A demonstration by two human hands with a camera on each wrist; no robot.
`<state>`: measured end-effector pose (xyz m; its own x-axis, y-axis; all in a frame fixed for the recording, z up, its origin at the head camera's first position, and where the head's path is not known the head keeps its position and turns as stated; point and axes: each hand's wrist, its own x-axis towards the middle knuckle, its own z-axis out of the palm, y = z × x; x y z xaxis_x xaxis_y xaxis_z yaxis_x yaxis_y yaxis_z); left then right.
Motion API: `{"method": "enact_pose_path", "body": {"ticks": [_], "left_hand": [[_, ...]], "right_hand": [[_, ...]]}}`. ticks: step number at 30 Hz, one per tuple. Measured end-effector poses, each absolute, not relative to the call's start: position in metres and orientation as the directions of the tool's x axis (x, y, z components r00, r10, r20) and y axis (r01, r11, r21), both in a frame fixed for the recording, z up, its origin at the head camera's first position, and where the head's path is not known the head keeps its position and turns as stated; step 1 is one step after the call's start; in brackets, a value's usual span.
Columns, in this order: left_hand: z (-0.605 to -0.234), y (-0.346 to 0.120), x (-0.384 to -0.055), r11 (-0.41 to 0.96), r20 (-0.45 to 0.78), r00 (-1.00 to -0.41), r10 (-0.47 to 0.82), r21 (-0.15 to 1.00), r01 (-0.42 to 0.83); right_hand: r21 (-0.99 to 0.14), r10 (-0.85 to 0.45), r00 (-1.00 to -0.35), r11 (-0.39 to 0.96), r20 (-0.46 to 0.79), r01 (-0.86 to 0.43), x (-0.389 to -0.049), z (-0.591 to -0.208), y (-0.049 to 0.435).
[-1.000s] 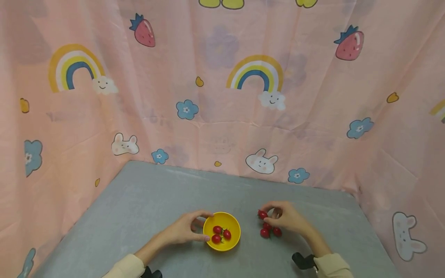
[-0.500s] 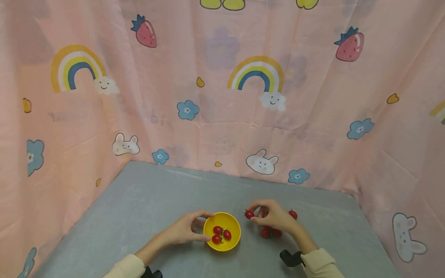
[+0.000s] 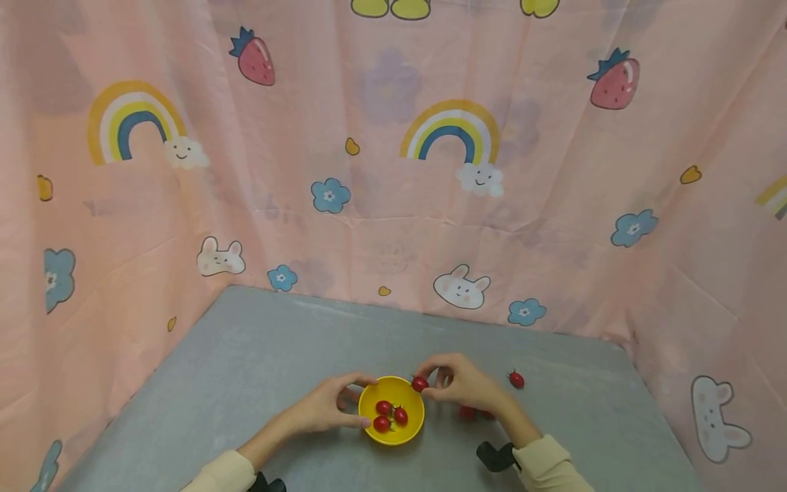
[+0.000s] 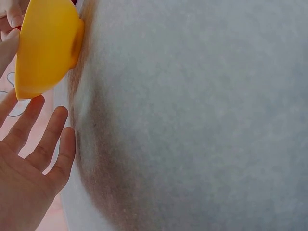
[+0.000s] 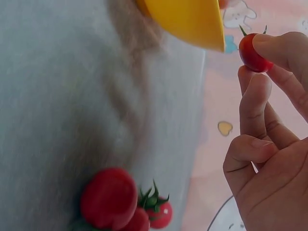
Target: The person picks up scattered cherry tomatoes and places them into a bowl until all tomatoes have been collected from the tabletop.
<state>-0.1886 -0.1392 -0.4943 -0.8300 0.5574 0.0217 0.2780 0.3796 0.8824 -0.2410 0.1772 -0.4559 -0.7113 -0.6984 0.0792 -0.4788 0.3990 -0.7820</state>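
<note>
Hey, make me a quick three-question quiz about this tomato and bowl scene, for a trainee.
1. How many tomatoes lie in the bowl?
2. True or false: the left hand holds a tomato.
3. The right hand pinches a tomato where? A over the bowl's rim, B at the table's far edge.

Key: 1. three; 2. false, it steadies the bowl; 3. A.
</note>
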Motion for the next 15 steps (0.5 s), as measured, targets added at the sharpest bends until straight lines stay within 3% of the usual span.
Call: {"method": "enact_pose_path", "body": {"ticks": [15], "left_hand": [[-0.495,-0.141,-0.188,0.353,0.022,-0.827,0.562,0.898,0.264]], "right_hand": [[-0.822,-0.716,-0.695,0.355,0.067,-0.445,-0.241,-0.460,0.169]]}}
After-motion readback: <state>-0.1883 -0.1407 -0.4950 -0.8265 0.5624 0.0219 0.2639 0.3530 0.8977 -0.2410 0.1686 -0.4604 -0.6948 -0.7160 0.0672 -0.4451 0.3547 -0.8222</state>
